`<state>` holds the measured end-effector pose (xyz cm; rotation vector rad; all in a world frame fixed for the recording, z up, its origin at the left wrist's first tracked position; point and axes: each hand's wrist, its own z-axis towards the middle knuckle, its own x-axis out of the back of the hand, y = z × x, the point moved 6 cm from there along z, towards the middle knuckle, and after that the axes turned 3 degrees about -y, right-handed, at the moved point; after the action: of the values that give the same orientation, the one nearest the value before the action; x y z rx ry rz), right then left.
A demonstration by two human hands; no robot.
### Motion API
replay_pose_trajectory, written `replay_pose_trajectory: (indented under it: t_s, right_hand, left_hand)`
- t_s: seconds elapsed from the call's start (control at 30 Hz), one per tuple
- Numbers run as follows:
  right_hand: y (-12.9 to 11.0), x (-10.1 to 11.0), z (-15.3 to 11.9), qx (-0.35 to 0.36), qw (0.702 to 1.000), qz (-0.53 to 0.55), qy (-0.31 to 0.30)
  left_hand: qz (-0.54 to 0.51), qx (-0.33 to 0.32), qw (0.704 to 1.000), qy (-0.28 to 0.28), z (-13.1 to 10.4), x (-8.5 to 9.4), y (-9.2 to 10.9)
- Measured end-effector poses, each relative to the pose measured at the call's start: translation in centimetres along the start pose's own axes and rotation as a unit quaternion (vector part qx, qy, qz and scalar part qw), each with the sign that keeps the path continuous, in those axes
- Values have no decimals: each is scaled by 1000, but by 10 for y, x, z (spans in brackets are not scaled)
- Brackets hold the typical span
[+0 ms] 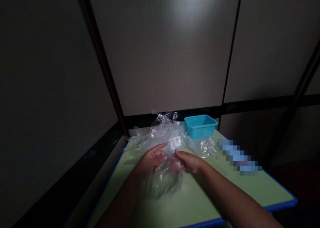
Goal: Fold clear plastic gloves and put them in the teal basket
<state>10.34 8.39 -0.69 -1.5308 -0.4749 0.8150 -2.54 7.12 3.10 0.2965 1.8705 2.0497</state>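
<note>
A clear plastic bag [163,181] hangs crumpled between my two hands, low over the table, slightly blurred. My left hand [154,157] pinches its upper part with the thumb and curled fingers, the index finger pointing forward. From the other side my right hand [189,161] grips the same bag, its fingers partly hidden behind the film. Just beyond my hands lies a heap of crumpled clear plastic bags [163,131], and loose film spreads from it to the right.
A turquoise plastic basket [201,132] stands at the table's back right. To its front right lies a pixelated, bluish flat item [238,158]. The pale green table [200,201] has a blue edge. Panelled walls [170,61] rise behind and to the left.
</note>
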Motion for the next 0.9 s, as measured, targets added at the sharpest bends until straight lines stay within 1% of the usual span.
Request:
replay_pose_trajectory:
  t_s: [0.07, 0.1, 0.17, 0.23, 0.3, 0.37, 0.43, 0.47, 0.53, 0.6, 0.67, 0.73, 0.8, 0.9]
  right_hand:
    - [-3, -8, 0, 28, 997, 68, -1]
    - [-6, -9, 0, 44, 996, 83, 5]
    - [-10, -9, 2, 63, 994, 91, 23]
    - [-15, -2, 3, 78, 992, 92, 47]
    - [-21, 9, 3, 97, 988, 83, 84]
    - [-28, 20, 0, 120, 983, 52, 126]
    - [-33, 26, -3, 136, 979, 12, 152]
    - [-35, 27, -4, 139, 978, -6, 154]
    - [-37, 24, -6, 135, 981, -24, 138]
    - [-36, 17, -6, 126, 986, -12, 109]
    - [-36, 8, -7, 120, 990, 42, 64]
    - [-38, 1, -8, 131, 984, 116, 23]
    - [-45, 0, -12, 156, 972, 174, -1]
    - [-54, 7, -17, 189, 955, 226, -8]
  left_hand:
    - [14, 4, 1000, -13, 0, -1, 1]
    - [18, 0, 1000, -10, 0, 0, 3]
    - [20, -7, 1000, 12, 0, 5, 5]
    - [17, 25, 999, 28, 1, 11, -1]
    - [10, 84, 996, 25, 1, 16, -13]
    - [-3, 126, 992, 20, 1, 19, -25]
    - [-22, 136, 990, 27, 1, 21, -30]
    - [-34, 136, 990, 34, 1, 22, -31]
    - [-59, 133, 989, 39, 0, 19, -30]
    - [-82, 129, 988, 30, -1, 14, -27]
    - [-99, 123, 987, 17, -3, 8, -22]
    - [-114, 107, 988, 15, -3, 6, -15]
    - [-131, 83, 987, 32, -2, 9, -9]
    - [-158, 53, 982, 85, -3, 19, 0]
